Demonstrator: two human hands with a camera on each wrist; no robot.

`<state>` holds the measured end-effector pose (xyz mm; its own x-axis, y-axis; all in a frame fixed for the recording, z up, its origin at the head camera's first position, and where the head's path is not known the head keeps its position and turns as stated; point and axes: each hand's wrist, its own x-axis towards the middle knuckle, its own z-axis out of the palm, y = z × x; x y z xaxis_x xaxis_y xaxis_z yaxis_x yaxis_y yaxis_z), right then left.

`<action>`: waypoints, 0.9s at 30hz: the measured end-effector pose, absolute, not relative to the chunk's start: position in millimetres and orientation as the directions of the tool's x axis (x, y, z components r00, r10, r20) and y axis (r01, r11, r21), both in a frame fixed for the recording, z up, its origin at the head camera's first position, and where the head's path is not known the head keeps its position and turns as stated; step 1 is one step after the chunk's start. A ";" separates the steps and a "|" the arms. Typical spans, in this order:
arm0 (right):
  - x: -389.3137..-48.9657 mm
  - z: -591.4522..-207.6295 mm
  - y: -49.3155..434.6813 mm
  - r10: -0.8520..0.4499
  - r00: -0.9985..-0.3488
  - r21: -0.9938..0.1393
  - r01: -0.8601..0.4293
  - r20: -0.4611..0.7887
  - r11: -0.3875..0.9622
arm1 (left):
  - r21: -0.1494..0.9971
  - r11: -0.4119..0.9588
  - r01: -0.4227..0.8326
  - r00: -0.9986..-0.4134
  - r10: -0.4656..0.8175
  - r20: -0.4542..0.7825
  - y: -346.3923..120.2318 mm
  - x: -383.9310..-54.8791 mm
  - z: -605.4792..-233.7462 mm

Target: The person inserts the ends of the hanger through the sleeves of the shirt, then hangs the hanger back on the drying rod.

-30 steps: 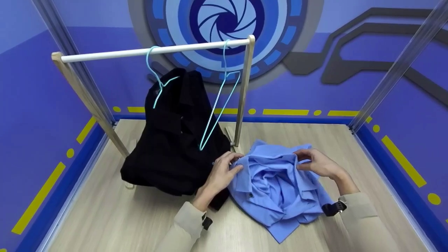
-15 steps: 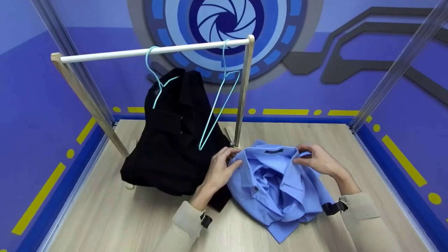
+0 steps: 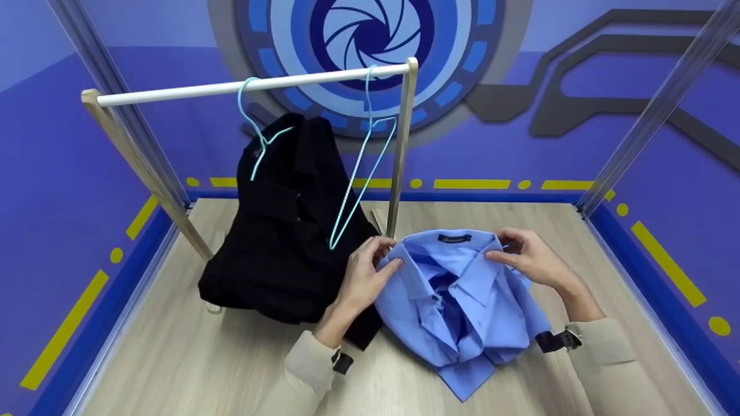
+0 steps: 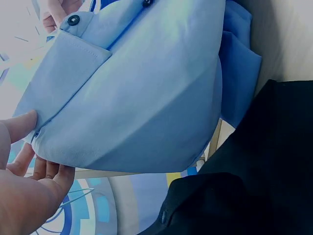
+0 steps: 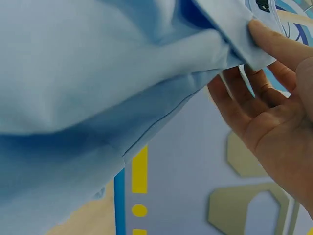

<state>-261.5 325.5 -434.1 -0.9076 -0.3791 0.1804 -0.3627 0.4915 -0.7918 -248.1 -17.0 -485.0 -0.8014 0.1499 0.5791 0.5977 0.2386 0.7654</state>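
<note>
A light blue button-up shirt (image 3: 416, 329) is held by its collar, which stands spread with a dark label (image 3: 454, 238) at the back of the neck. The left hand (image 3: 365, 271) pinches the collar's left side, thumb in front and fingers behind, as the left wrist view also shows. On the collar's other side the right hand (image 3: 535, 257) pinches the cloth between thumb and fingers. A dark button (image 4: 73, 20) shows near the collar point in the left wrist view. The shirt's lower part lies bunched on the wooden surface.
A rack with a white rail (image 3: 312, 78) stands at the left. From it hang a black garment (image 3: 272, 254) on a light blue hanger (image 3: 250, 115) and a bare light blue hanger (image 3: 352, 196). Blue walls (image 3: 578, 156) enclose the wooden surface (image 3: 191, 358).
Both hands have raised the shirt's collar up and away from the wearer. The neck label has come into view and the front has drawn narrower. Rack and black garment have stayed put.
</note>
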 end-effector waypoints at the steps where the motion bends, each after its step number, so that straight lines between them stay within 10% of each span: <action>1: -261.3 -432.9 324.7 -0.380 -0.903 -0.789 -0.377 0.198 0.485 | 0.764 0.238 0.599 -0.800 0.148 0.581 -16.6 -247.8 -484.4; 27: -256.4 -414.0 340.3 -0.267 -0.866 -0.764 -0.499 0.423 0.409 | 0.776 0.363 0.516 -0.855 0.269 0.443 -31.1 -256.5 -516.9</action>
